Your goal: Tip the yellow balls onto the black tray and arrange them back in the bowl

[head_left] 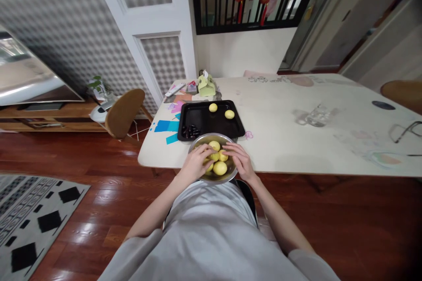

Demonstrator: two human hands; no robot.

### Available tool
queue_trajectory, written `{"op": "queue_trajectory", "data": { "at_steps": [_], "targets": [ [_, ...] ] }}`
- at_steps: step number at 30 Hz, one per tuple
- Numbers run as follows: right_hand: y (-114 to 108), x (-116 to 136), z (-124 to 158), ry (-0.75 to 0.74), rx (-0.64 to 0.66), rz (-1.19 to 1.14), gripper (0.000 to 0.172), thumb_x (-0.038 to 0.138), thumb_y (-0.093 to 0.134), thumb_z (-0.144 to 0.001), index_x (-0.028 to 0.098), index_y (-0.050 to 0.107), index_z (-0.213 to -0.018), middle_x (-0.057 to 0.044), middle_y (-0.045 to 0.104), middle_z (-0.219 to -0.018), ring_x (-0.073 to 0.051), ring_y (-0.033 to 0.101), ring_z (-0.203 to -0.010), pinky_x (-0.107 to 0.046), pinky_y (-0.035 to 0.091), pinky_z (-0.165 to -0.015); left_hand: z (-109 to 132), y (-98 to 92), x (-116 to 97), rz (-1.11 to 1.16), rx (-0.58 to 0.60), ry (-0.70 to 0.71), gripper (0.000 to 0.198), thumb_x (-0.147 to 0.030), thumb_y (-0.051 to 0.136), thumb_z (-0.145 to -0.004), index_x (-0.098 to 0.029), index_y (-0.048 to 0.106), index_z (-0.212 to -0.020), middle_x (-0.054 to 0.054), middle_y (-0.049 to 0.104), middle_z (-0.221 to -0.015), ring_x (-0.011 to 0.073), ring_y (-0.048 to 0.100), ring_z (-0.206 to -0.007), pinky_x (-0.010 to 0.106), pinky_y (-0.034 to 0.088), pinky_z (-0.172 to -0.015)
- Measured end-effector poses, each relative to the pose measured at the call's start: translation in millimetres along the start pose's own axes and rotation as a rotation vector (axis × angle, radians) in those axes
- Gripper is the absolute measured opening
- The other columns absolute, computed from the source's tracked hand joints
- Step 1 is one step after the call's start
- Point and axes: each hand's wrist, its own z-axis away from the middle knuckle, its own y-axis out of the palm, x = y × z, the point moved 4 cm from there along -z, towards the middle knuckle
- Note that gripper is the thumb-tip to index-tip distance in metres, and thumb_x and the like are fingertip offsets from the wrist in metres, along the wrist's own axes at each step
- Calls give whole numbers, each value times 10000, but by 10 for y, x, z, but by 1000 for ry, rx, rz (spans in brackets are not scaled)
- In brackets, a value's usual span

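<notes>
A metal bowl [233, 171] at the table's front edge holds several yellow lemons [220, 167]. My left hand [198, 161] reaches in over its left side, thumb and fingers closed about a lemon [214, 156] that they partly cover. On the right, my right hand [241, 160] rests over the rim with its fingers stretched inward, close to another lemon [223, 155]; whether they touch is hard to see. Behind the bowl lies a black tray [204, 118]. Two lemons [213, 107] sit on it, and small dark oval pieces [191, 131] are heaped in its near left corner.
The white table [273, 140] carries a green tissue box [206, 85] and a remote [175, 90] at the back left. Farther right are a clear glass [318, 115] and eyeglasses [409, 131]. A wooden chair [125, 114] stands off the left end.
</notes>
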Motion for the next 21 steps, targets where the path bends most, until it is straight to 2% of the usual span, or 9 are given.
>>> {"op": "queue_trajectory", "data": {
  "at_steps": [6, 14, 21],
  "targets": [
    [16, 8, 32, -54, 20, 84, 436, 393, 391, -1097, 282, 806, -1175, -84, 763, -1305, -315, 623, -1329, -588, 513, -1096, -18, 14, -12, -51, 10, 27, 312, -99, 734, -899, -211, 705, -1189, 85, 723, -1230, 279, 713, -1132, 435, 612, -991],
    [6, -22, 97, -65, -103, 262, 553, 399, 255, -1109, 299, 771, -1284, -68, 743, -1343, -313, 611, -1335, -576, 514, -1074, -1, 49, -23, -85, 17, 53, 310, -112, 719, -925, -240, 725, -1207, 66, 727, -1243, 272, 695, -1140, 429, 604, -999],
    [0, -29, 60, -39, -60, 250, 577, 443, 224, -1113, 324, 740, -1341, -55, 695, -1428, -319, 550, -1388, -582, 468, -1127, -21, 122, 59, -40, 5, 38, 305, -150, 761, -919, -255, 776, -1206, 67, 727, -1209, 266, 687, -1111, 421, 609, -973]
  ]
}}
